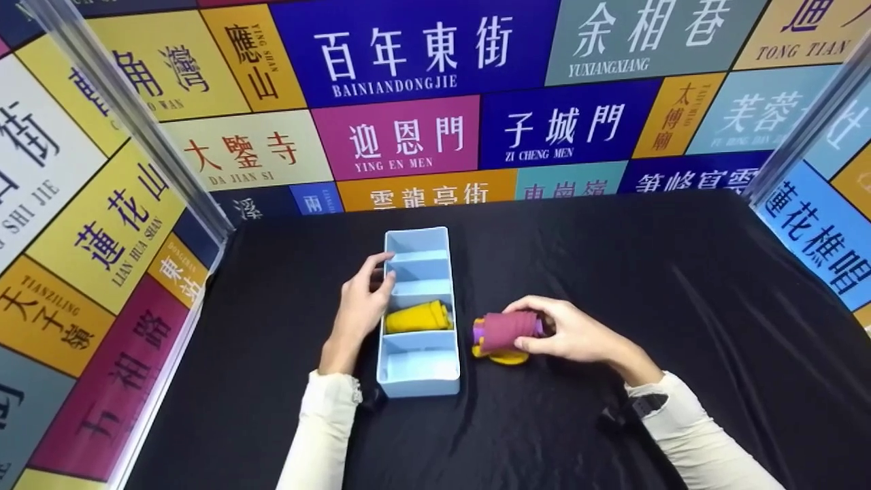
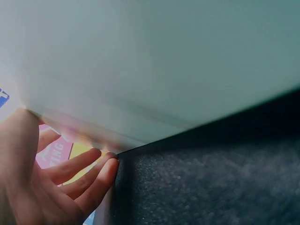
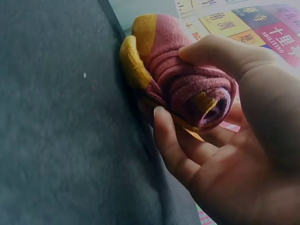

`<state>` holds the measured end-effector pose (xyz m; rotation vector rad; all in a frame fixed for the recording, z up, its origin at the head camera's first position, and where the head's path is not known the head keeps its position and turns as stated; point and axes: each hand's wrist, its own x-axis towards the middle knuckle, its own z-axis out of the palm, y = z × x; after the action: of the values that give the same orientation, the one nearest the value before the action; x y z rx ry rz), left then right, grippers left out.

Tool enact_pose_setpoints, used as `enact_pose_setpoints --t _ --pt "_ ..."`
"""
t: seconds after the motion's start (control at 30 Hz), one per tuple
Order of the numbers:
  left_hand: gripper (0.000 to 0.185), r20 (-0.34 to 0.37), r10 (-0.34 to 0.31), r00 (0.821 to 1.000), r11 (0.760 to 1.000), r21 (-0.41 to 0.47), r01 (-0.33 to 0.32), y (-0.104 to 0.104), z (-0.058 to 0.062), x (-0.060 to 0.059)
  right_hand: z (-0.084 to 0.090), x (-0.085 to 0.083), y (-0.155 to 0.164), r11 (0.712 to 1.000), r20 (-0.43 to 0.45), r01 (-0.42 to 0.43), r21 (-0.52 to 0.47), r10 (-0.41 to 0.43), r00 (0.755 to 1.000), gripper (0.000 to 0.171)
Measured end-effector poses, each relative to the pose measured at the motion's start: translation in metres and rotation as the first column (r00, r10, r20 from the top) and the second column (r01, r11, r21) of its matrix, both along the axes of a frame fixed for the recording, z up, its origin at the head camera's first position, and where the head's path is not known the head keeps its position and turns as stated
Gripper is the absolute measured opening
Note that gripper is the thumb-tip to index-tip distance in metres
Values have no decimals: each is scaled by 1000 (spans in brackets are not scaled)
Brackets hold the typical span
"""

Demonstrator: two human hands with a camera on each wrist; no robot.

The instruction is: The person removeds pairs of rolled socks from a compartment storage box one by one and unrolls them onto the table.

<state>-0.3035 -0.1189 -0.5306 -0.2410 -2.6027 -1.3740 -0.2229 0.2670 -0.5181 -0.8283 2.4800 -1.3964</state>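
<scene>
The maroon sock roll (image 1: 507,331), yellow at one end, is clasped in the right hand (image 1: 578,335), whose grip curls round it low over the black table (image 1: 680,286); its long axis runs crosswise. Just to the left of that grip lies the blue divided box (image 1: 418,378), and the nearest compartment is seen bare, with a yellow sock roll (image 1: 416,317) one compartment farther. The left hand (image 1: 363,306) rests with straight fingers on the box's far side wall. The roll's open coil is shown only by the right wrist view; the compartments only by the head view.
</scene>
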Motion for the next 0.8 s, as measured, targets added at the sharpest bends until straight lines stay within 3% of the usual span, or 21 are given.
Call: enact_pose_setpoints --t 0.23,0.37,0.63,0.8 --pt "39 -16 -15 1000 999 -38 15 -1 3 1 -4 -3 3 993 -120 92 74 -83 989 50" --pt "41 -71 -24 997 998 -65 19 -1 10 0 -4 -4 4 995 -93 93 27 -90 992 56" --pt "39 -198 -12 980 995 -102 -9 -2 34 6 -4 -5 5 996 -64 83 8 -83 994 45" --pt "35 -267 -72 961 992 -121 41 10 55 16 -5 -5 5 997 -55 72 20 -71 996 45"
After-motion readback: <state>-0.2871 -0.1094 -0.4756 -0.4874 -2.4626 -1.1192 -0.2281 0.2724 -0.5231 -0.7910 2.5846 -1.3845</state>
